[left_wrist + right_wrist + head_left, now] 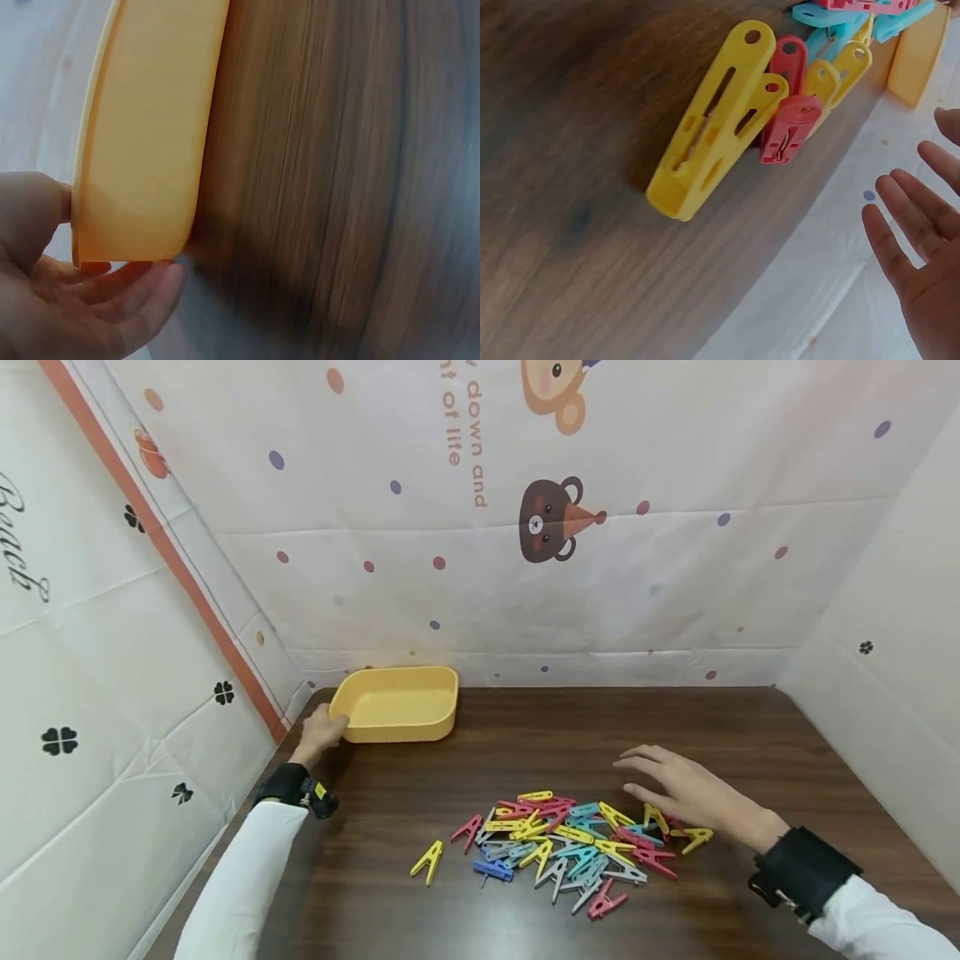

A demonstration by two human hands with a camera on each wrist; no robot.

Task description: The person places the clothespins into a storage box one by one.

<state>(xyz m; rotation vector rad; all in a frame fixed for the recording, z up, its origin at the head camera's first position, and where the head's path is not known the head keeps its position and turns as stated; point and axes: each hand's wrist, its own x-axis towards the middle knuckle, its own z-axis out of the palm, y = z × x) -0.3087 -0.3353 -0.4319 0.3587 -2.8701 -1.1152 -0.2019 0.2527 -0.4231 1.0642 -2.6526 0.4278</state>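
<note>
Well, yellow tray [142, 135] — in left fingers [159, 301], seemingly corner-gripped

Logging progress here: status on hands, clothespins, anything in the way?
Left hand grips yellow tray; right hand hovers open near clothespins. Clothespins loosely piled on table, none in tray. No obstruction visible.

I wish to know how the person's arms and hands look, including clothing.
The person wears a white left sleeve and matching white right sleeve, plus a wide black left wristband and wide black right wristband, each bearing a small dark device. The left device has a yellow marking. The left hand and right hand are gloveless.
</note>
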